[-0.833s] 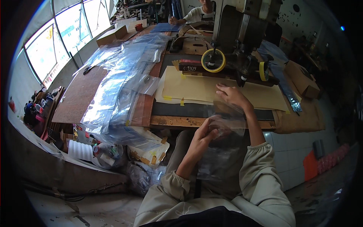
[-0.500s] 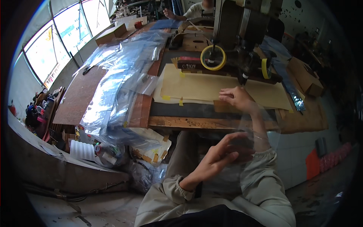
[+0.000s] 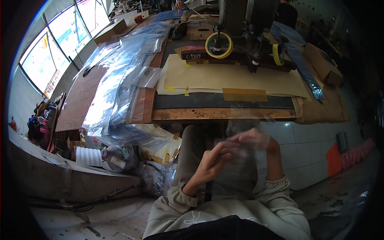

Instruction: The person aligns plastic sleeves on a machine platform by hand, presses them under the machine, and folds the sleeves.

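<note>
Over my lap, just off the table's front edge, my left hand [image 3: 212, 162] and my right hand [image 3: 254, 140] come together. A thin clear plastic sheet [image 3: 244, 124], faint and blurred, shows about them. The left fingers are bent and pressed together on it. Motion smears the right fingers, so their grip is hidden. In front, a long cream paper sheet [image 3: 240, 82] lies on the dark press bed [image 3: 192, 101], with yellow tape bits and a brown tape strip [image 3: 245, 95] at its near edge. Above its far side hangs the machine's dark bar [image 3: 240, 61].
Clear plastic bags [image 3: 116, 80] cover the table's left side and droop over its front. Yellow tape rolls [image 3: 219, 45] hang on the machine. An open cardboard box [image 3: 322, 66] stands at the right. A white foam roll [image 3: 89, 156] lies low left. Another person [image 3: 286, 16] is far back.
My right hand has drawn back from the brown strip over the table to meet my left hand above my lap. The plastic sheet has moved with them. The view has shifted slightly.
</note>
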